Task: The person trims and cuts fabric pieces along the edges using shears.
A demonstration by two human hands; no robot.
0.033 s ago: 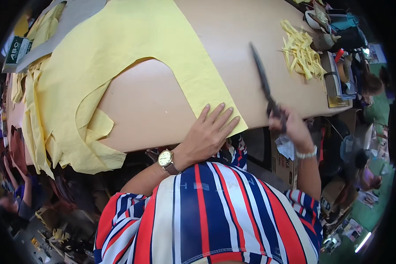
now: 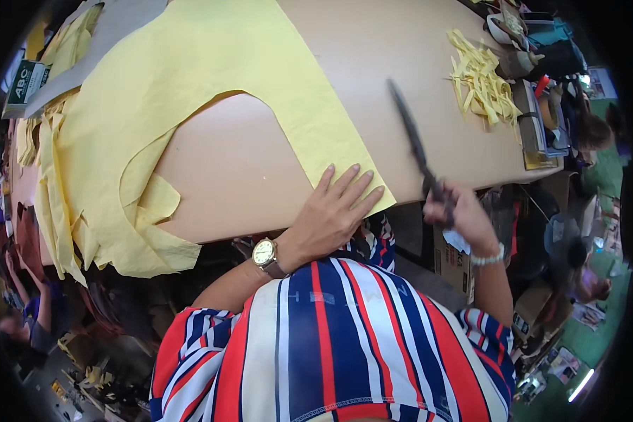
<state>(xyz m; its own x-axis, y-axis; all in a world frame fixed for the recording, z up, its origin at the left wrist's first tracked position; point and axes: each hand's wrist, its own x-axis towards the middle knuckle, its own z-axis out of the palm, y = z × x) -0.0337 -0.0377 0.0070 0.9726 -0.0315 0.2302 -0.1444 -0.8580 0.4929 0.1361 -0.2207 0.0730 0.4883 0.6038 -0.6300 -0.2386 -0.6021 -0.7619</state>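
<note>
A large yellow sheet, apparently fabric or soft leather (image 2: 211, 53), lies across the tan table (image 2: 225, 165), with a curved cut-out in its near side. My left hand (image 2: 334, 207) rests flat on the sheet's narrow right end, fingers spread over the corner by the table edge. In my right hand (image 2: 465, 214), to the right of that corner, is a pair of long dark scissors (image 2: 409, 126), gripped by the handles. The blades look closed and point away from me, apart from the yellow sheet. Slight blur softens my right hand.
Thin yellow strips (image 2: 482, 81) lie heaped at the table's far right, beside a grey box of tools (image 2: 534, 133). Grey material (image 2: 119, 35) and a green-and-white box (image 2: 27, 84) sit at the far left. Yellow folds (image 2: 67, 190) hang over the left edge.
My right hand has shifted slightly left and toward me, and the scissors' tips have moved left and nearer. My left hand stays on the yellow sheet.
</note>
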